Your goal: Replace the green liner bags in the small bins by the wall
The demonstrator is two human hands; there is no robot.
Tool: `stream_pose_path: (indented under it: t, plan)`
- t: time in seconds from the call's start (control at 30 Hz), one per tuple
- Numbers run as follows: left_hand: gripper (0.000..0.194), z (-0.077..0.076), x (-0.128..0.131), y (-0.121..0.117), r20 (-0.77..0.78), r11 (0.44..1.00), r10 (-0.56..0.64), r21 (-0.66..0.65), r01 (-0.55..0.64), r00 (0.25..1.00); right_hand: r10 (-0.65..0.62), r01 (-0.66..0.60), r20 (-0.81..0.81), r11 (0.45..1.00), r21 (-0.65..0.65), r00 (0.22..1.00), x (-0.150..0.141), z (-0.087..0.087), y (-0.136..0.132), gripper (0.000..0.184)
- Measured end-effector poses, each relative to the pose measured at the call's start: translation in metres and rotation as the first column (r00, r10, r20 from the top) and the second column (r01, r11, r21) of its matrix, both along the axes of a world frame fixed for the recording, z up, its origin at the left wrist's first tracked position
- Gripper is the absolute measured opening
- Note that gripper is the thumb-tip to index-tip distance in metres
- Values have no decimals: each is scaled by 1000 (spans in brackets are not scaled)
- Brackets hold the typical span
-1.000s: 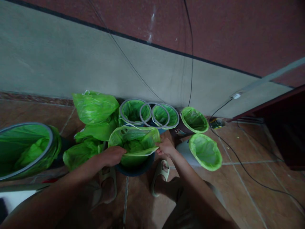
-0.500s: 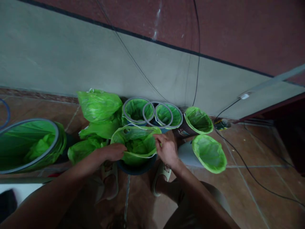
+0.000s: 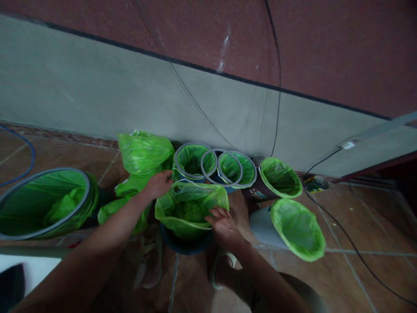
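Note:
A dark blue bin stands on the tiled floor between my feet, lined with a green plastic bag. My left hand reaches to the far left rim of that bag, fingers closed on its edge. My right hand rests on the bag's near right rim, fingers curled over the plastic. More green plastic lies crumpled inside the bag.
Two small lined bins with grey rings stand by the wall, a loose grey ring across them. Two more lined bins sit right. A large lined bin is left. Filled green bags lie behind. Cables cross the floor.
My left hand has moved from the bag's near left rim up to its far left edge. My right hand came down to the near right rim. The view shifted slightly.

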State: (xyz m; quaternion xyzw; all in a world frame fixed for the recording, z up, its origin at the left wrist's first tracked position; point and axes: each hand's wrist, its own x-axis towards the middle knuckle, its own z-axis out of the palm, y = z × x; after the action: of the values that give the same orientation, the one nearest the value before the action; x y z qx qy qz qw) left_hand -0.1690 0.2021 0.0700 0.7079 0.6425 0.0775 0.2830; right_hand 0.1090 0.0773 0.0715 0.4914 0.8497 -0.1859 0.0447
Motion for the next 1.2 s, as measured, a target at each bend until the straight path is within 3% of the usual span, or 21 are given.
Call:
stream_pose_path:
  t: [0.07,0.13,0.27,0.43,0.73,0.83,0.97,1.07,1.2]
  plan:
    - [36,-14,3,14,-22,991,130,-14,-131,991,5,-4,-18,1000,2,1000,-1,-3,3,32]
    - [37,-29,6,26,15,981,175,-83,-173,985,10,-10,-30,1000,-13,999,-3,-4,6,29]
    - [31,-53,11,39,93,971,188,-167,-171,978,13,-15,-52,999,-39,999,-6,-6,13,25]
    - [20,-63,16,39,224,965,145,-246,-88,964,10,-13,-54,998,-60,998,-6,-6,22,20]
    - [21,-54,13,41,346,957,199,-270,-106,917,43,-45,-86,999,-25,995,-9,-7,24,17]
    - [20,-44,15,37,488,923,263,-378,-70,832,47,-49,-83,999,-17,995,-10,-8,24,17]
    - [31,-32,13,32,601,824,394,-566,23,695,42,-42,-62,999,-5,997,-9,-10,24,17]
    - [31,-25,12,29,619,806,378,-585,84,688,52,-53,-53,999,-8,997,-10,-11,23,18]
    - [25,-17,11,23,607,824,252,-543,162,754,50,-51,-60,998,-29,997,-10,-11,22,20]
